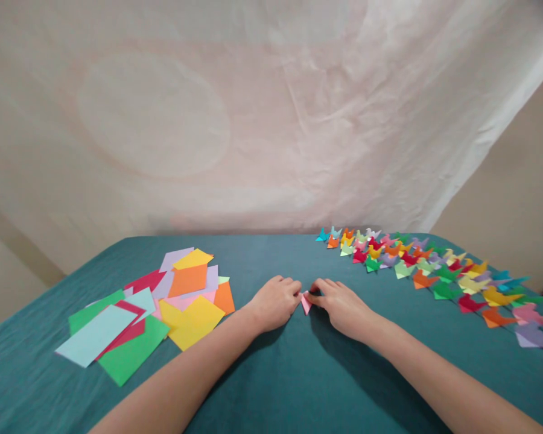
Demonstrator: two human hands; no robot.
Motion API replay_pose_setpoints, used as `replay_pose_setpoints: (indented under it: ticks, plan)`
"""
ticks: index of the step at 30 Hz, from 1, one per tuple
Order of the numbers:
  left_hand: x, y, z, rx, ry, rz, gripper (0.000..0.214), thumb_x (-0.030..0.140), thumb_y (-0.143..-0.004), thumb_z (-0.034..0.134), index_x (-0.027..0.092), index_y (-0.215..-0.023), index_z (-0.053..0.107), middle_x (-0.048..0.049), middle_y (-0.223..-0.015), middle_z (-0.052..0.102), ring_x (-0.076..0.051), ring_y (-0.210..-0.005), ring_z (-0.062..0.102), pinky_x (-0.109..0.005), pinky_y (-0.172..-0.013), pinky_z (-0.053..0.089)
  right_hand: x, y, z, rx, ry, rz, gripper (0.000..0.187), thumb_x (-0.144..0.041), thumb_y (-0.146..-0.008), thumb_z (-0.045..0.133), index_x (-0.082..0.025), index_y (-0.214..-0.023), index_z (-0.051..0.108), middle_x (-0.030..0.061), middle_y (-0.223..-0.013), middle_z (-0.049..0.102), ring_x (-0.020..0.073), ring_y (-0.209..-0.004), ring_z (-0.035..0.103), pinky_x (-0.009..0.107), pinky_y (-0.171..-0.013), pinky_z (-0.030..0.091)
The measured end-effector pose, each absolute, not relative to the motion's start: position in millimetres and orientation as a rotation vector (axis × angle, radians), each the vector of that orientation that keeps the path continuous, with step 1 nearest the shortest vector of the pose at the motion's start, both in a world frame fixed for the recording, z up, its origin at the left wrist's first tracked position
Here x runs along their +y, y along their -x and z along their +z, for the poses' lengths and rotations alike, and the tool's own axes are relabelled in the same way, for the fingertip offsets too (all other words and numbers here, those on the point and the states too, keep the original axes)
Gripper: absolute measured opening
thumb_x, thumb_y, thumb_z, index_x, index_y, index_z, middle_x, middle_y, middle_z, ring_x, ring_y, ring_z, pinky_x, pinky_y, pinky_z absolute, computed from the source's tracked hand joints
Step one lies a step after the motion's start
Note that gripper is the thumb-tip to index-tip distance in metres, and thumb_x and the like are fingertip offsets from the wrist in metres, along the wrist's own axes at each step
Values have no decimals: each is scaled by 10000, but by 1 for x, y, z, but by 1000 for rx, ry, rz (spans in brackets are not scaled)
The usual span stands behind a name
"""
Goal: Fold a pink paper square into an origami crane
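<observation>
A small folded piece of pink paper (306, 303) is pinched between my two hands, just above the middle of the table. My left hand (277, 303) grips its left side with curled fingers. From the right, my right hand (339, 304) holds the other side between thumb and fingertips. The paper's lower end comes to a point; its upper part is partly hidden by the fingers, so its full folded shape cannot be made out.
Coloured paper sheets (196, 321) lie in a loose, overlapping pile on the left. Rows of small folded paper birds (470, 283) stand along the right side. A dark green cloth (271, 386) covers the table, and a pale sheet (262, 120) hangs behind it.
</observation>
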State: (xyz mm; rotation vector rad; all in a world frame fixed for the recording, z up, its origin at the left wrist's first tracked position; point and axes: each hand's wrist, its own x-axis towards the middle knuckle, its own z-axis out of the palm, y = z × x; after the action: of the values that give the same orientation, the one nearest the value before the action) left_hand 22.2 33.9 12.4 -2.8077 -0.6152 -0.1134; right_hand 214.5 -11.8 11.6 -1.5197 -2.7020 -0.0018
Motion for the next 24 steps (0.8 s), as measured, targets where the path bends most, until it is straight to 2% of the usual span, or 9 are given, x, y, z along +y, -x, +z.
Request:
replay_pose_setpoints:
  ticks: [6,11,14,20,24]
  plan:
    - [31,-22,14,-688,2800,-141,179,171,-888,443,158,-882,621,-69,-888,584,-202,-854,530,-338,-737,383,-12,-218,9,-2686,1482,20,415,-59,-845,381,-239,-1164,576,88,-1075,528,210,-951,477,318,-760,342]
    - [28,-22,10,-693,2811,-229,184,166,-895,435,152,-978,598,-80,-952,599,-201,-921,531,-333,-798,379,-12,-219,6,-2658,1454,52,400,-69,-858,386,-242,-1164,576,89,-1069,526,205,-955,470,319,-777,343]
    - [27,-24,8,-650,2849,-229,189,162,-896,430,154,-991,594,-72,-922,611,-189,-894,544,-326,-803,383,-13,-220,6,-2654,1445,65,402,-68,-862,380,-238,-1174,566,92,-1083,520,205,-962,466,318,-779,343]
    - [22,-29,12,-619,2872,-145,139,159,-865,472,133,-882,608,-75,-846,631,-193,-827,572,-328,-772,415,-13,-218,8,-2655,1453,82,401,-60,-850,386,-228,-1164,570,90,-1071,528,204,-956,473,312,-764,339]
    - [16,-29,17,-584,2892,-66,145,141,-837,486,114,-920,603,-95,-835,647,-204,-830,594,-328,-774,437,-14,-218,9,-2654,1453,97,438,-27,-818,395,-239,-1159,571,83,-1081,528,204,-952,480,309,-753,338]
